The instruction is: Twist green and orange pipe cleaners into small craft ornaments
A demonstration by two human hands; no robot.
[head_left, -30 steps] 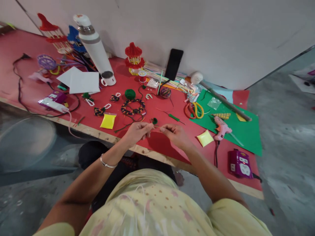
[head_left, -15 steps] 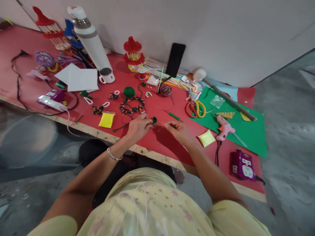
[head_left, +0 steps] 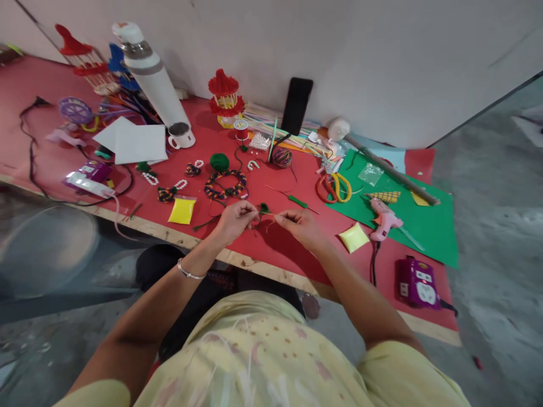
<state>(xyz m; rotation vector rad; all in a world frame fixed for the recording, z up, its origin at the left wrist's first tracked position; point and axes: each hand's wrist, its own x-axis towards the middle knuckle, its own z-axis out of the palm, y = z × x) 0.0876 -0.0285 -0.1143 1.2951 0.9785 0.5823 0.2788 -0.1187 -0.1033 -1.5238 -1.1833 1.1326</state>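
Note:
Over the red tabletop, my left hand (head_left: 236, 223) is closed in a pinch at a small dark green yarn piece (head_left: 264, 208). A thin thread runs from that piece to the pinched thumb and finger of my right hand (head_left: 299, 227); loose thread hangs between the hands. Just beyond them lie a multicoloured braided yarn ring (head_left: 224, 184) and a green-handled crochet hook (head_left: 298, 201). Behind the ring sits a green yarn ball (head_left: 219, 162). Beside my left hand are a yellow packet (head_left: 182, 210) and a yarn bow with white beads (head_left: 167, 194).
Scissors (head_left: 333, 187), a pink glue gun (head_left: 385, 219), a pale yellow packet (head_left: 354, 237) and a purple power strip (head_left: 418, 282) are to the right. A phone (head_left: 297, 106) leans at the back. A white flask (head_left: 150, 79) and mug (head_left: 181, 135) stand left.
My hands have come slightly closer together, and the thread between them now hangs slacker. The green yarn piece has turned a little. The whole view has shifted slightly.

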